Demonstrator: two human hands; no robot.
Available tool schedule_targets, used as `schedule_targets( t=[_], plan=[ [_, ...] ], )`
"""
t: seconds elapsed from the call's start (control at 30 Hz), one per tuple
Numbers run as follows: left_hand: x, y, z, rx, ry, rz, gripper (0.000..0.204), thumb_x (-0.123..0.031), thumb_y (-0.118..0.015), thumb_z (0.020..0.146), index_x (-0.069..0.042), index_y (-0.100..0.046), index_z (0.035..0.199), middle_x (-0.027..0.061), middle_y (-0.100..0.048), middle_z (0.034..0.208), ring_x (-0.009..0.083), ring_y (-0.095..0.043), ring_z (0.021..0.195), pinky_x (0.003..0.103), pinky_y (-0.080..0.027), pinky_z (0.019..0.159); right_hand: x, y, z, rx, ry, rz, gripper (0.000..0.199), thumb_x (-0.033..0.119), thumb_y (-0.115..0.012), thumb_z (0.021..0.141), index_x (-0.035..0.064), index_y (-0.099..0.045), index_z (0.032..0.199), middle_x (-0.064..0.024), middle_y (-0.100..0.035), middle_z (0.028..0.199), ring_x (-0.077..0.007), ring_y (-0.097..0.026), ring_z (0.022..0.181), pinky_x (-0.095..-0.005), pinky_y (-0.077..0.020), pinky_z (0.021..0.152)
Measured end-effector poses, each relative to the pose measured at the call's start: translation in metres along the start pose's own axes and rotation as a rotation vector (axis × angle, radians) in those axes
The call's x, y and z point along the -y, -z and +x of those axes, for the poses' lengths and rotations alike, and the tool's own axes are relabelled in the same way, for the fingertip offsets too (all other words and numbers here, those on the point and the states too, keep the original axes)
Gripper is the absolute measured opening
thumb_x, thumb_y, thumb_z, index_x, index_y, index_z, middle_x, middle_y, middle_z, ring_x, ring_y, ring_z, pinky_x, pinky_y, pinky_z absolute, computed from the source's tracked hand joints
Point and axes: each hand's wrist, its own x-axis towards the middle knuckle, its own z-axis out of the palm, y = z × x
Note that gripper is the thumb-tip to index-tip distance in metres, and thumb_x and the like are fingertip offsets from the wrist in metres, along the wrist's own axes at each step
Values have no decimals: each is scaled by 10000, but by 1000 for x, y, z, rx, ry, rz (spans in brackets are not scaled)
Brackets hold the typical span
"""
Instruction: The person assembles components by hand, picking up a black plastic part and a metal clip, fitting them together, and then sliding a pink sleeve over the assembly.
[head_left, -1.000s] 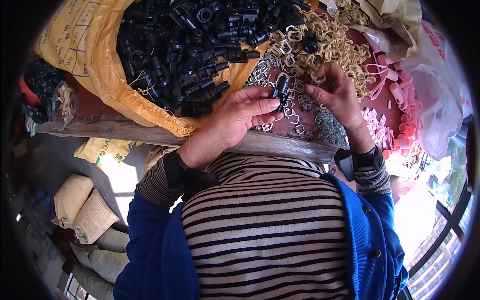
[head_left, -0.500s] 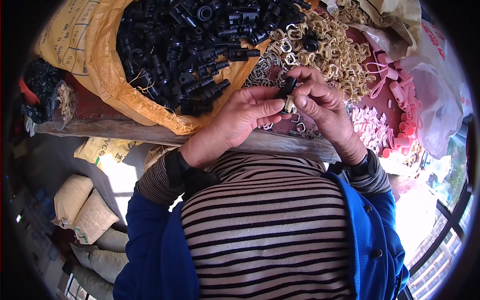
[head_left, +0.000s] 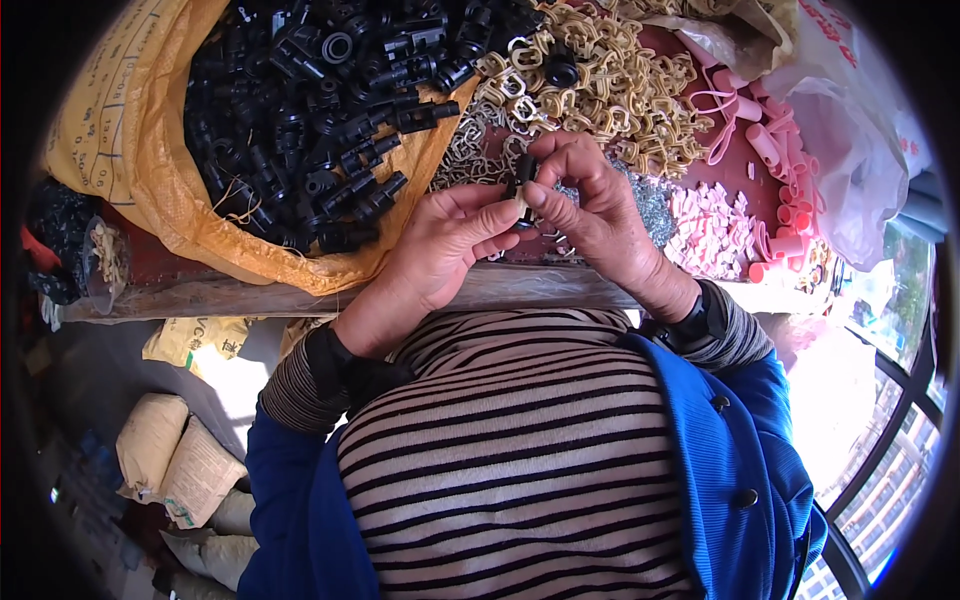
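A black plastic tubular part (head_left: 522, 178) stands roughly upright between my two hands, above the near side of the table. My left hand (head_left: 455, 235) is closed on its lower end, thumb on top. From the other side my right hand (head_left: 590, 205) pinches it, the thumb pressing at a small cream-coloured piece that mostly hides under the fingertips. Just left lies an orange woven sack (head_left: 300, 268) full of similar black parts (head_left: 330, 130). Beyond my hands spread cream plastic clips (head_left: 640, 90) and grey metal hooks (head_left: 465, 150).
Pink tubes with loops (head_left: 785, 170) and small pink pieces (head_left: 710, 230) lie to the right, beside a clear plastic bag (head_left: 850, 150). A wooden beam (head_left: 220, 297) edges the table. At left stands a clear cup (head_left: 105, 265); filled sacks (head_left: 170, 450) sit on the floor.
The whole view has shifted, so the table's things appear further left. My right thumb and fingers have closed in on the black part, and the cream piece shows less.
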Motion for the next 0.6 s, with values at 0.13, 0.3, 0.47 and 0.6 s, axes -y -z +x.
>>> schedule_targets(
  t=[0.13, 0.3, 0.47, 0.6],
  plan=[
    [-5, -5, 2, 20, 37, 63, 223, -131, -590, 769, 8, -556, 940, 71, -589, 872, 166, -590, 761, 227, -471, 679, 1, 8, -8, -33, 15, -111, 169, 165, -620, 746, 44, -509, 783, -65, -481, 931, -144, -452, 887, -263, -350, 785],
    [-6, 0, 5, 41, 62, 26, 229, -136, -583, 761, 18, -555, 928, 69, -589, 853, 164, -592, 751, 211, -471, 647, 4, 65, -36, -226, -9, -935, 185, 136, -610, 726, 32, -513, 845, -86, -526, 766, -213, -526, 680, -320, -422, 604],
    [-3, -6, 10, 53, 85, 42, 219, -139, -577, 762, 9, -560, 922, 67, -588, 845, 162, -594, 747, 205, -469, 633, -30, 93, -69, -167, -215, -1223, 175, 132, -571, 741, 32, -516, 874, -109, -526, 755, -255, -532, 630, -331, -421, 554],
    [-2, -4, 9, 32, 25, 74, 255, -142, -519, 786, 47, -531, 957, 134, -590, 847, 188, -595, 754, 211, -496, 627, -37, 103, -72, -184, -123, -1164, 156, 112, -551, 756, 39, -518, 889, -123, -531, 759, -265, -539, 619, -314, -423, 543]
  ],
)
